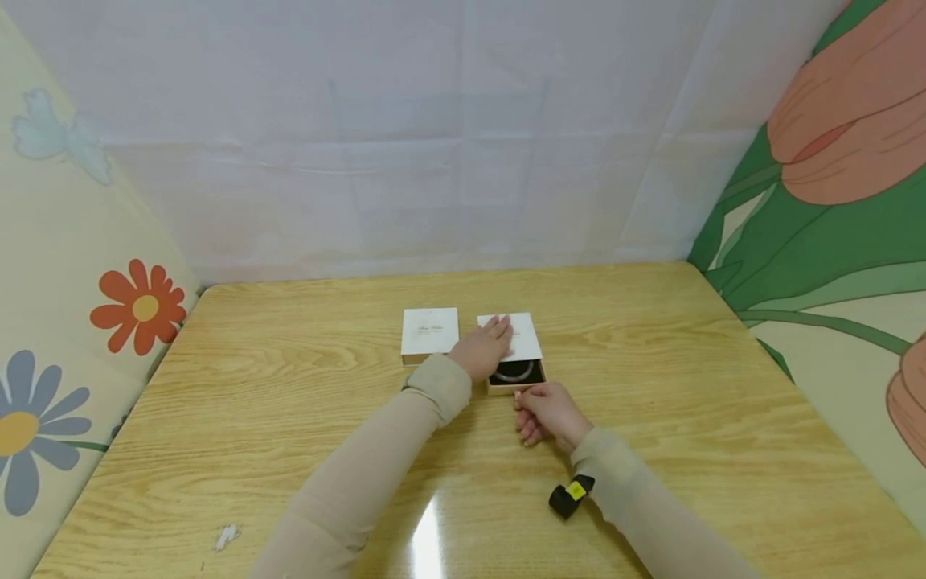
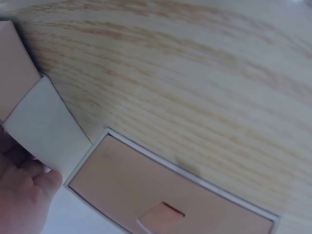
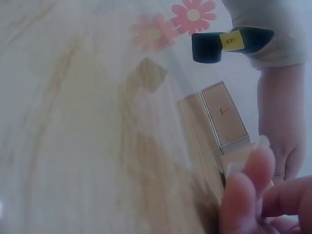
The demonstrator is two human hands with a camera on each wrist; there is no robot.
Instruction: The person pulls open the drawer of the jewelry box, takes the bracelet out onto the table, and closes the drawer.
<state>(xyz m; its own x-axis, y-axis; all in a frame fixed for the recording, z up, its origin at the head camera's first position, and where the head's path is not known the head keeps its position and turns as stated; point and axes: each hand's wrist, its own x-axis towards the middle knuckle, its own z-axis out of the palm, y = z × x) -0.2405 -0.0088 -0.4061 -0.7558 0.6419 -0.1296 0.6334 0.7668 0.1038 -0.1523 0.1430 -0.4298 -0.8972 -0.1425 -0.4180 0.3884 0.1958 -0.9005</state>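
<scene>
In the head view, a white drawer-style box point(image 1: 527, 339) has its tan drawer point(image 1: 499, 390) partly slid out toward the front. A pale ring-shaped bangle point(image 1: 512, 375) lies on its black lining. My left hand point(image 1: 481, 349) rests palm down over the left part of the white sleeve, fingers lying along the top. At the drawer's front, my right hand point(image 1: 547, 412) pinches the small pull tab between thumb and forefinger. In the right wrist view the thumb and fingertips point(image 3: 257, 168) overlap the drawer front, hiding the tab.
A second white box point(image 1: 430, 330) sits closed just left, its tan front point(image 2: 195, 204) and ribbon tab point(image 2: 163, 217) facing forward. A scrap of white material point(image 1: 227, 536) lies near the table's front left. A black strap point(image 1: 571, 495) is on my right wrist.
</scene>
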